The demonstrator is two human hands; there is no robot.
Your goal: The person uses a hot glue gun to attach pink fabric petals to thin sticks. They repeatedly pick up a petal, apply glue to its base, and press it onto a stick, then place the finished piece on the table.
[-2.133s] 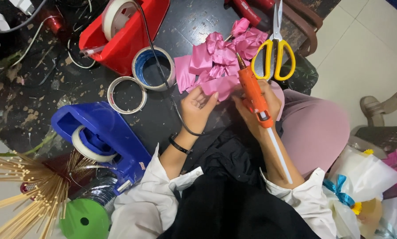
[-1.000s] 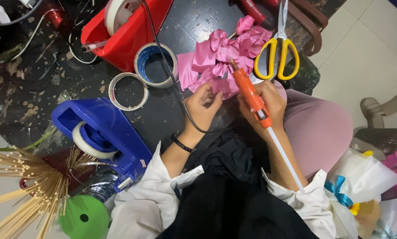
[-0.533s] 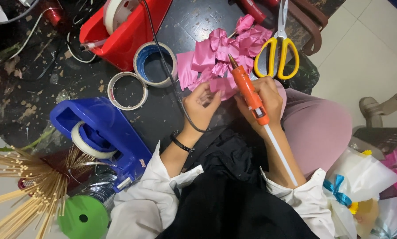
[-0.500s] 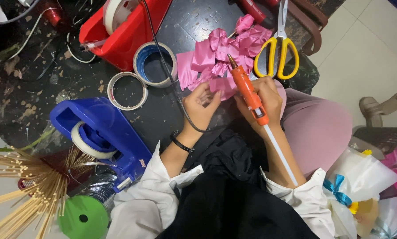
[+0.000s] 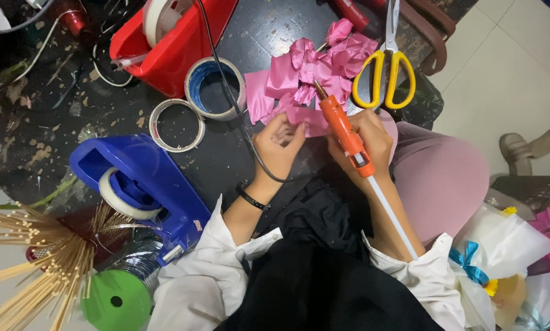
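The right hand point(image 5: 364, 138) grips an orange glue gun point(image 5: 343, 133), its nozzle at a pink ribbon point(image 5: 305, 79) on the dark table point(image 5: 275, 24). The left hand point(image 5: 279, 144) pinches the ribbon's edge. Best kept steady, fingers clear of the tip.

The person wears a white shirt with its sleeves point(image 5: 210, 260) pushed up to the elbows, cuffs loose and open, under a black garment point(image 5: 324, 282) that covers the chest and lap. A thin black band point(image 5: 249, 197) circles the left wrist. One leg shows in dusty-pink trousers point(image 5: 440, 178).
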